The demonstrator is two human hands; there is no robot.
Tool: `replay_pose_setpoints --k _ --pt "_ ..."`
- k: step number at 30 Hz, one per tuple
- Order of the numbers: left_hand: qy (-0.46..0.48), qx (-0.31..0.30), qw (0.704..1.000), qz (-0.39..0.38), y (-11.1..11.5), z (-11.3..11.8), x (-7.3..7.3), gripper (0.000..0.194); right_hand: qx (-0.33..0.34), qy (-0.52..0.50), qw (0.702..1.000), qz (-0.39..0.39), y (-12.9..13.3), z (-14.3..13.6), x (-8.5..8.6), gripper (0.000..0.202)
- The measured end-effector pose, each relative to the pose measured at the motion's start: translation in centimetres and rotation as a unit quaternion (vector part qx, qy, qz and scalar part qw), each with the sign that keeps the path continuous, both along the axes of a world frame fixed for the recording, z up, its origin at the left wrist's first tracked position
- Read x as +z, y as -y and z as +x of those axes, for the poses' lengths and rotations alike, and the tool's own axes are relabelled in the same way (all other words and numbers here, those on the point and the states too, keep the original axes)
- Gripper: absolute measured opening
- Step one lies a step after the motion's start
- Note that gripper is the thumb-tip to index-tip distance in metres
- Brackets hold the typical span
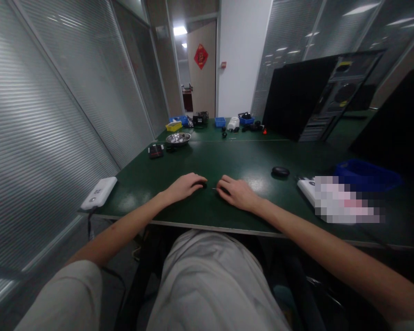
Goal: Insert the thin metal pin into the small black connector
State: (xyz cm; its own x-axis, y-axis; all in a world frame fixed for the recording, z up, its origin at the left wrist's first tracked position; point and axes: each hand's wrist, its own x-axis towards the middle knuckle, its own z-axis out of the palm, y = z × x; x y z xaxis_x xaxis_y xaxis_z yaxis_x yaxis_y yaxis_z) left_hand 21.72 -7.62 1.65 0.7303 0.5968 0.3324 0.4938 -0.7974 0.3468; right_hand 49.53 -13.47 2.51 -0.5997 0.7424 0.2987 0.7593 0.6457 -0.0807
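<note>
Near the front edge of the green table [179, 207], my left hand [185, 185] closes its thumb and fingers on a small black part [203, 184]. To its right, my right hand [237, 191] has its fingers curled around a slim tool with a thin metal shaft [214, 188]. The shaft points left at the black part, with a small gap between them. My fingers hide most of the tool's dark handle, so its exact kind does not show. Further right on the tabletop lies a black, rounded, mouse-like object [280, 172].
Two white power-bank-like boxes sit at the sides, one box [100, 193] at the left edge. A blue tray [369, 174] and a black computer case [307, 99] stand right. Behind are a metal dish [178, 139], a dark flat device [156, 151] and small bins [220, 122].
</note>
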Motion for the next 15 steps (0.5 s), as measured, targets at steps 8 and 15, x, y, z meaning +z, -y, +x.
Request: replay_pose_setpoints --k 8,15 --pt "-0.058 0.351 0.934 0.026 -7.3 -16.3 -0.2 0.035 0.001 -0.001 1.000 -0.009 -0.1 0.1 0.0 0.026" --pt "-0.062 0.464 0.883 0.023 -8.6 -21.8 -0.9 0.038 -0.003 -0.002 1.000 -0.013 -0.1 0.1 0.0 0.026"
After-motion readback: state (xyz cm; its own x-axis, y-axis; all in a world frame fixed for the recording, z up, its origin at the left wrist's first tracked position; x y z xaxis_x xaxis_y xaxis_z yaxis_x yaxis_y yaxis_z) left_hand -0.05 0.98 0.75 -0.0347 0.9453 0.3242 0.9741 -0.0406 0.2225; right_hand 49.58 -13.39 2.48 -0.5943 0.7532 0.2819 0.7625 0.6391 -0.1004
